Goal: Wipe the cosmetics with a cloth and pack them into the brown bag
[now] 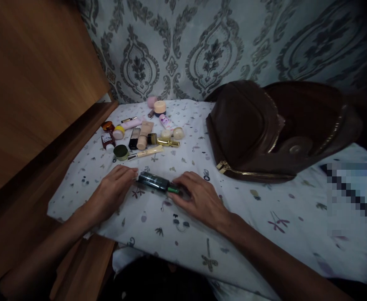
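A dark green bottle with a glossy body lies level, low over the patterned white sheet. My right hand is closed around its narrow right end, where a bright green band shows between thumb and fingers. At the bottle's other end is my left hand, its fingers pressed together. A small whitish bit shows at the left fingertips; I cannot tell what it is. Beyond the hands lie a cream-handled brush, a round dark green-lidded jar, a gold tube and a beige squeeze tube.
A large brown leather bag sits unzipped on the right. Farther left are a dark red bottle, a yellow-rimmed pink jar and a peach-lidded jar. A wooden panel borders the left; patterned fabric hangs behind.
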Demonstrator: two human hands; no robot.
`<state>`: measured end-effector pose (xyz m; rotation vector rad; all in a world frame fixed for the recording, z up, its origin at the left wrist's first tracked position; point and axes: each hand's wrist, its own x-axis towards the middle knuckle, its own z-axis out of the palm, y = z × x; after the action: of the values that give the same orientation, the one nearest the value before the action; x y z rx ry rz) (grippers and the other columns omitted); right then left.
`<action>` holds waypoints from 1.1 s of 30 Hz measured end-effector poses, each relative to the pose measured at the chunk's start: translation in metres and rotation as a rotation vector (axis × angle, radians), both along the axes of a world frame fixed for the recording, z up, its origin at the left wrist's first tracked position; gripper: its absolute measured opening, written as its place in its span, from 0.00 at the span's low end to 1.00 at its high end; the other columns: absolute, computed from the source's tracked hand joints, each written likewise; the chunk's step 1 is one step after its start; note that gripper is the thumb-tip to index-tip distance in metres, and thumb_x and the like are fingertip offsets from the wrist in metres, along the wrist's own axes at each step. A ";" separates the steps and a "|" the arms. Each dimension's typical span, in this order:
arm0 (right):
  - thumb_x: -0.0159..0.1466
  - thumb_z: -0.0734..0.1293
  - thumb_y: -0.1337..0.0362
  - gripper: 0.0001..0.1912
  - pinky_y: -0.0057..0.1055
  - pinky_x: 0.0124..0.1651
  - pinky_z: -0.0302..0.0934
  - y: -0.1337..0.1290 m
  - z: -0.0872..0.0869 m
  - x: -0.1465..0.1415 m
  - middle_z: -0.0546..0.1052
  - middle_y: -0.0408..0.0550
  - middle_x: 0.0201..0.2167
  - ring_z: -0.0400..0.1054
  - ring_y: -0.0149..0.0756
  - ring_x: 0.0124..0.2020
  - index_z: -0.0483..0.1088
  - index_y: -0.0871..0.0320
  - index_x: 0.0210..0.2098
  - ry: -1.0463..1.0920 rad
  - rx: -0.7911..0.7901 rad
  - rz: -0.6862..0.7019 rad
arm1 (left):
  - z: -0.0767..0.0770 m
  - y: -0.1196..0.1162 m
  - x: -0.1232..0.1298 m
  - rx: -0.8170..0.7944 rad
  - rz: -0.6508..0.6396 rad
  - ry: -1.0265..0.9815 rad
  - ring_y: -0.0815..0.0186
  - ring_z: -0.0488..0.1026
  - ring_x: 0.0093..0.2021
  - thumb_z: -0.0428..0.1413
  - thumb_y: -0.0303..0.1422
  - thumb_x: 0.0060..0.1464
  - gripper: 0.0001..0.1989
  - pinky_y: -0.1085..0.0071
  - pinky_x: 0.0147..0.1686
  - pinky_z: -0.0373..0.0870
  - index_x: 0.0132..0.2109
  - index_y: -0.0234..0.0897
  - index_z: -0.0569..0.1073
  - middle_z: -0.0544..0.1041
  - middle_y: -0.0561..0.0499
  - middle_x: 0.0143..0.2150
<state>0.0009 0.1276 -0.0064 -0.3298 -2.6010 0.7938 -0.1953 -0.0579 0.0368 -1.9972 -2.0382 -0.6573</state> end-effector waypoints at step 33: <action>0.65 0.67 0.62 0.06 0.34 0.41 0.63 -0.003 0.003 0.001 0.74 0.48 0.33 0.68 0.40 0.38 0.73 0.58 0.37 -0.028 -0.012 0.098 | 0.005 -0.005 0.030 -0.033 -0.004 0.006 0.60 0.72 0.49 0.48 0.20 0.62 0.11 0.62 0.47 0.75 0.47 0.35 0.70 0.77 0.43 0.49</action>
<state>0.0015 0.1242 -0.0034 -0.2198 -2.6571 0.8438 -0.1658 -0.0634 0.0417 -2.0196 -2.0549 -0.6211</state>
